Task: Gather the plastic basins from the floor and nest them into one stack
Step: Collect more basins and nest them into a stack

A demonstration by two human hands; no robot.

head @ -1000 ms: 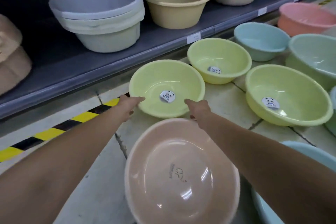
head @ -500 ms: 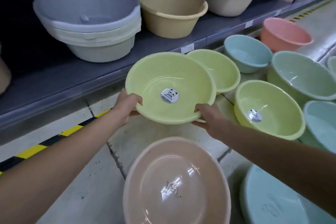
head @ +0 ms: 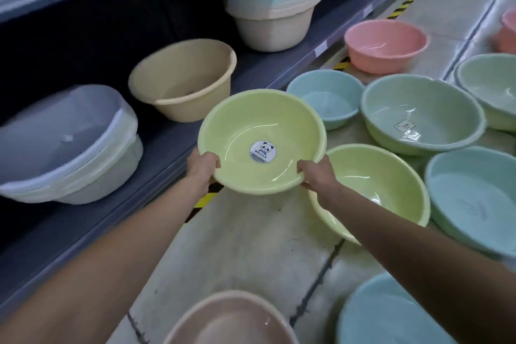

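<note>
Glossy round yellow-green plastic basin between both hands.

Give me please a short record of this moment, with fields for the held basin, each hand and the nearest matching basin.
held basin: yellow-green basin, panda sticker inside, above the floor
left hand: grips its near left rim
right hand: grips its near right rim
nearest match: second yellow-green basin, on the floor, partly hidden by the right forearm
</note>
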